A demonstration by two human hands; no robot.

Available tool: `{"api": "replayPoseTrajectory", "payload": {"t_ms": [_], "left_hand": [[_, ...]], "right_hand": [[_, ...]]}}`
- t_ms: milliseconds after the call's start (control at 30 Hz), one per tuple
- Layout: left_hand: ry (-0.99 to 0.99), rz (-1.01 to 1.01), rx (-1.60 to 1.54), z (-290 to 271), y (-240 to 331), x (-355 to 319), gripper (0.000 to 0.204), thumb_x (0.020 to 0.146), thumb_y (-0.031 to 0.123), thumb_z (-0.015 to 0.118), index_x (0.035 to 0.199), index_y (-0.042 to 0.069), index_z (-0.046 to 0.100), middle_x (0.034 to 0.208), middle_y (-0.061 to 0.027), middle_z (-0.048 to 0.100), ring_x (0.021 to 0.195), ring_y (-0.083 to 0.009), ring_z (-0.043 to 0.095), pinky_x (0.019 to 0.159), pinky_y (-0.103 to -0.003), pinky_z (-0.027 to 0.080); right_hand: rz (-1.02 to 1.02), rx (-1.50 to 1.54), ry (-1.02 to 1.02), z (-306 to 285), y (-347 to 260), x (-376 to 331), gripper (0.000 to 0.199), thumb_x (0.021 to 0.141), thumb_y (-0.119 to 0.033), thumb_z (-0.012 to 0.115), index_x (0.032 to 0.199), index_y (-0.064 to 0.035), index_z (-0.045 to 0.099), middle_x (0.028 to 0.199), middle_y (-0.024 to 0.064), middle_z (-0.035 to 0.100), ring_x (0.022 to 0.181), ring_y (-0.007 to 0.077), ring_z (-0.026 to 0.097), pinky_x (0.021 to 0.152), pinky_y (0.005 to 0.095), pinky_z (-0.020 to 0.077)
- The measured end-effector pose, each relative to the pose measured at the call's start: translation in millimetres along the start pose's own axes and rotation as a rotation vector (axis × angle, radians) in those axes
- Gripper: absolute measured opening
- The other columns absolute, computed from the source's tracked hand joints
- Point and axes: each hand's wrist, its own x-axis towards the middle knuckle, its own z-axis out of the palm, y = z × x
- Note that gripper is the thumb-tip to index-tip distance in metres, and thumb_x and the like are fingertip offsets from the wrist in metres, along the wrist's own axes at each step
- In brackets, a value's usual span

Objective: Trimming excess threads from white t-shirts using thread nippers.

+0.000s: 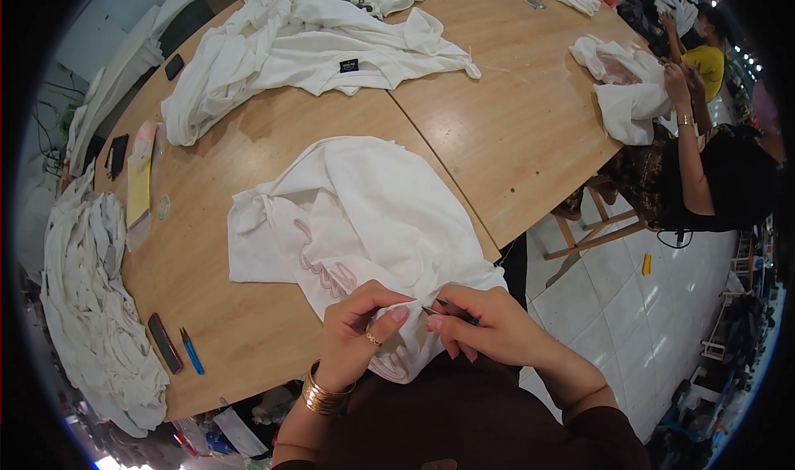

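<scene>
A white garment (364, 197) with pinkish looping embroidery (319, 259) lies bunched on the table in front of me, its near part hanging over the edge into my lap. My left hand (360, 329) is closed, pinching a fold of this cloth between thumb and fingers. Close beside it, my right hand (484, 325) is closed around a small pointed tool (473, 321) with a dark, bluish handle. The tool's tip meets the pinched fold; its exact kind is mostly hidden by my fingers.
Blue tweezers (192, 351) and a dark phone-like slab (165, 343) lie at the left. White garments are piled at the left edge (95, 304) and far side (306, 48). A yellow pad (139, 190) lies far left. At right, a co-worker (729, 176) handles white cloth (633, 106).
</scene>
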Motion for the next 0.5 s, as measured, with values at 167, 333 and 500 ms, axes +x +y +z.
{"api": "replayPoseTrajectory", "payload": {"t_ms": [167, 333, 500], "left_hand": [[-0.009, 0.012, -0.003, -0.2, -0.1, 0.3, 0.012, 0.081, 0.002, 0.059, 0.092, -0.002, 0.063, 0.080, -0.0028, 0.056, 0.073, -0.0080, 0.048, 0.066, -0.021, 0.037], [-0.018, 0.005, -0.001, -0.8, -0.8, 0.9, 0.012, 0.081, 0.003, 0.060, 0.092, -0.002, 0.063, 0.080, -0.0028, 0.056, 0.072, -0.0079, 0.048, 0.066, -0.021, 0.037], [-0.022, -0.013, 0.006, 0.3, -0.9, 0.5, 0.012, 0.081, 0.003, 0.060, 0.092, -0.002, 0.063, 0.079, -0.0027, 0.056, 0.072, -0.0080, 0.048, 0.066, -0.021, 0.037]], "right_hand": [[0.000, -0.025, -0.007, -1.0, -0.8, 0.1, 0.023, 0.090, -0.023, 0.051, 0.095, -0.0010, 0.050, 0.057, 0.0057, 0.055, 0.044, 0.0125, 0.051, 0.043, 0.0253, 0.0385], [0.008, -0.050, 0.000, -0.6, -2.7, 0.2, 0.023, 0.090, -0.024, 0.051, 0.094, -0.0011, 0.050, 0.057, 0.0058, 0.055, 0.044, 0.0129, 0.051, 0.043, 0.0258, 0.0389], [-0.011, -0.017, 0.028, 1.2, -1.2, 1.5, 0.023, 0.090, -0.024, 0.051, 0.092, -0.0014, 0.050, 0.057, 0.0053, 0.055, 0.043, 0.0117, 0.050, 0.042, 0.0245, 0.0380]]}}
